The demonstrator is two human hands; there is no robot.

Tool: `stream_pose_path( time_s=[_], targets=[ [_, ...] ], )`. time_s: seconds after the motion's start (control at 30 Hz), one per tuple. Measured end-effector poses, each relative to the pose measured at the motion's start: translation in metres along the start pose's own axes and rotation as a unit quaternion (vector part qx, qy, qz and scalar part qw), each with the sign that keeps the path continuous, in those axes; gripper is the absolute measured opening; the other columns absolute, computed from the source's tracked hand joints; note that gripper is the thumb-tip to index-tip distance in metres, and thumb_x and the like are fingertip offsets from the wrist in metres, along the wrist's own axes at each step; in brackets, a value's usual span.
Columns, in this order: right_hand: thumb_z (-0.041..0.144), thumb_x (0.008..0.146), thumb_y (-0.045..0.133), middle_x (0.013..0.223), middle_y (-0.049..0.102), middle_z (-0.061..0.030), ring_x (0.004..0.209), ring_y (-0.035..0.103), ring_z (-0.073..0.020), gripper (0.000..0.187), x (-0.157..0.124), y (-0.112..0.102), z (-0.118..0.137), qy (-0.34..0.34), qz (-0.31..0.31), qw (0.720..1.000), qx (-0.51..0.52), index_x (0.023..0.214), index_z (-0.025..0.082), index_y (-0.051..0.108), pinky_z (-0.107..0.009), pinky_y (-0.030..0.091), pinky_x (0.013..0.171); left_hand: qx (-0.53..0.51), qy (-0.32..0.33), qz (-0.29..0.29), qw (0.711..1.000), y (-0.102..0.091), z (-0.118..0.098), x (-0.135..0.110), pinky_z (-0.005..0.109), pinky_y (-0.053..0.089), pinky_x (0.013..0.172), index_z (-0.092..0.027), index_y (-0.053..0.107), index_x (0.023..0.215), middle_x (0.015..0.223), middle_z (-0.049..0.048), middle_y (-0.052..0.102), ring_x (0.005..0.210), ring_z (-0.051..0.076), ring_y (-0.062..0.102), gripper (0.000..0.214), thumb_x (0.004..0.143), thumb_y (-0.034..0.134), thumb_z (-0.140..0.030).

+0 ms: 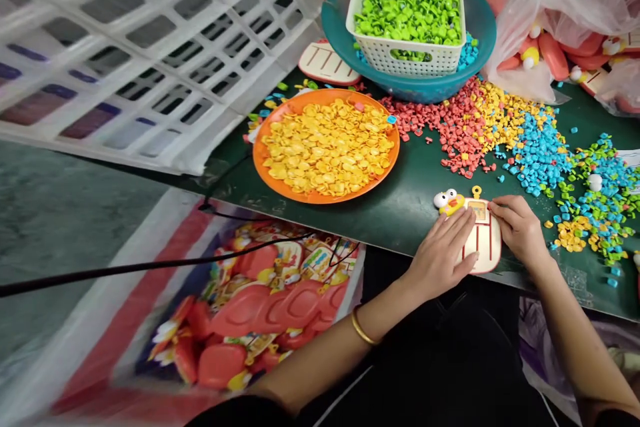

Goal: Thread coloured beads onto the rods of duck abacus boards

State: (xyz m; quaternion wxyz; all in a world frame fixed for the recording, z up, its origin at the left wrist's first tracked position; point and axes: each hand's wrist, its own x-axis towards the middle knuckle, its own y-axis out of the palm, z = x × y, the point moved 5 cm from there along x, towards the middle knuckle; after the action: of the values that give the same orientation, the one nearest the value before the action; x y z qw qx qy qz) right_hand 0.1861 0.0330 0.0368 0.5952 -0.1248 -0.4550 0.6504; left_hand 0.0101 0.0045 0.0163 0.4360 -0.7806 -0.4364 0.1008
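A cream toy panel (483, 240) with a red rim and red lines lies near the table's front edge. At its top are a yellow loop (477, 192) and a small yellow window; a yellow duck-like head (450, 200) with bulging white eyes sits at its upper left. My left hand (443, 253) rests over the panel's left side, fingers stretched out and thumb apart. At the upper right edge, my right hand (523, 230) has its fingertips pinched together beside the window. A speck of red shows at those fingertips, too small to name.
An orange plate (260, 163) holds yellow pieces. Behind it, a white basket (410, 57) of green pieces stands in a blue basin (340, 33). Loose red pieces (465, 127) and blue pieces (543, 153) lie at right. A white crate (195, 107) leans at left, above a sack of red toys (265, 307).
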Motion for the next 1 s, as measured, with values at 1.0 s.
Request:
stream_pose_path(
  time_s=[1.0],
  targets=[
    [0.035, 0.086, 0.062, 0.085, 0.066, -0.0055, 0.076, 0.059, -0.0189, 0.017, 0.015, 0.0, -0.016, 0.249, -0.03, 0.964, 0.089, 0.084, 0.021, 0.071, -0.032, 0.049, 0.066, -0.015, -0.015, -0.1, 0.995, -0.003, 0.003, 0.004, 0.052, 0.039, 0.11, -0.013, 0.047, 0.144, 0.137, 0.0171, 0.056, 0.131, 0.033, 0.046, 0.058, 0.092, 0.055, -0.039]
  ],
)
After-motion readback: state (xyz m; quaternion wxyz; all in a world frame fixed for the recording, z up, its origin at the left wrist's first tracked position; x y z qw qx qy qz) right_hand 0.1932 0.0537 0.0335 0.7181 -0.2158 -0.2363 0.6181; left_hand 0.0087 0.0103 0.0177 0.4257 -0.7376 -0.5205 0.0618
